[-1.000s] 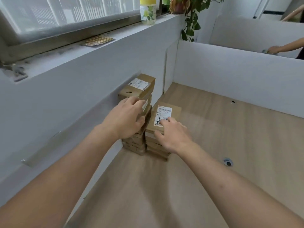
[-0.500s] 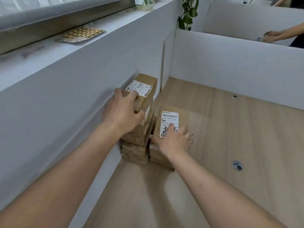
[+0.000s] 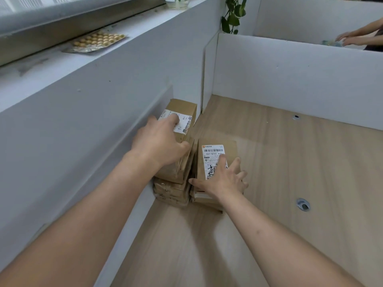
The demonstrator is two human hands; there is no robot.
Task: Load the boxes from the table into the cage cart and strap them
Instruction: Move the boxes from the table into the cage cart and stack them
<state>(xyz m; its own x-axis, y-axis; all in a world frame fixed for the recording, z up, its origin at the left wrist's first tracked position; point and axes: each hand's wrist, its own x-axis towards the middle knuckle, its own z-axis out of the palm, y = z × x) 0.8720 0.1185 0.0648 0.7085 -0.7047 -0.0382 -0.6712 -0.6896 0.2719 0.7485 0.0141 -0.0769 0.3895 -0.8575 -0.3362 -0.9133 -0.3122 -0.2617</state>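
Note:
Two stacks of flat brown cardboard boxes stand side by side on the wooden table [image 3: 290, 162], against the grey wall on the left. The left stack [image 3: 172, 189] is taller; its top box [image 3: 184, 109] carries a white label. My left hand [image 3: 159, 141] lies over that top box, fingers on the label and thumb curled round its right edge. The right stack's top box [image 3: 215, 150] bears a barcode label. My right hand [image 3: 223, 179] rests on it with fingers spread and the thumb at its near edge. No cage cart is in view.
White partition panels [image 3: 290, 79] close the table at the back. A round cable hole [image 3: 303, 204] sits right of the boxes. A blister pack of pills [image 3: 97, 40] lies on the window sill, and a plant [image 3: 233, 15] hangs at the corner. Another person's hands [image 3: 352, 38] work beyond the partition.
My left hand has slid forward over the top box of the left stack. My right hand has spread wider on the right stack's top box. The view has come closer.

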